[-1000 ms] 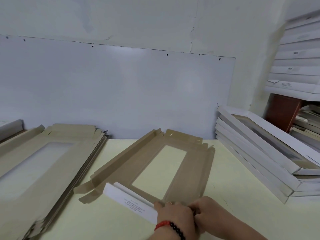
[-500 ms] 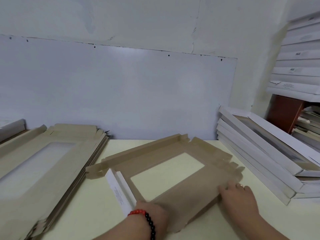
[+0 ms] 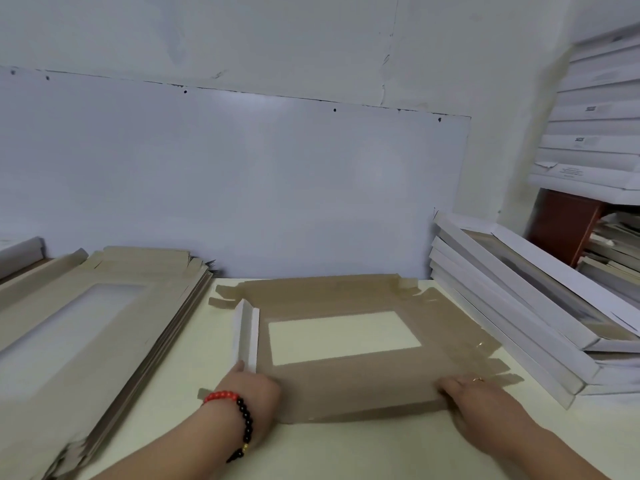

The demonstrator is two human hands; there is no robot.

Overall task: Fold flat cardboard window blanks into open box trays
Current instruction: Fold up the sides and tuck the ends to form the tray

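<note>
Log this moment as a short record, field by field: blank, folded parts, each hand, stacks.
blank in work: brown window blank lying on the table, long side toward the person
folded so far: white end wall standing up at its left end
left hand: on the near left corner, below the end wall; grip unclear
right hand: fingers over the near right edge
supply: stack of flat blanks, left
finished: white trays piled at right

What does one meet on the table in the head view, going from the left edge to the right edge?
Stack of flat blanks → raised white flap → window blank under both hands → stack of folded white trays.
</note>
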